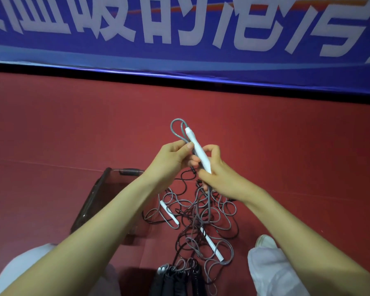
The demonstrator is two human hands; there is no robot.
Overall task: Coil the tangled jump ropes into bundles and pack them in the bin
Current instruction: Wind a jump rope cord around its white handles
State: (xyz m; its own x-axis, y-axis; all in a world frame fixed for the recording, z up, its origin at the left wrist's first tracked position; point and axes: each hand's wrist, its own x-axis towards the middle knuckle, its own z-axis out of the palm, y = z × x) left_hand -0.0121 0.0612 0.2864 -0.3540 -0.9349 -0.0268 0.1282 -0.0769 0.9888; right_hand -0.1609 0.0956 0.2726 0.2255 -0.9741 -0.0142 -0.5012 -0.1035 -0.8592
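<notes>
Red floor [73, 124] below: mid-frame, left hand [169, 157] pinches grey cord [175, 129], right hand [219, 175] grips white handle [198, 149], held above the tangle [201, 212] (bin [98, 199] lower left) for coiling.

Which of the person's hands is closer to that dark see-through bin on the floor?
Left. The left hand hangs just right of the bin; the right hand sits farther right, gripping the white handle.

The white handle [198, 151] looks smooth, matt plastic; the grey cords [209, 210] have a slight rubbery sheen. At eight o'clock the smoky bin [98, 195] is glossy translucent plastic. The red floor [73, 129] is matt.
</notes>
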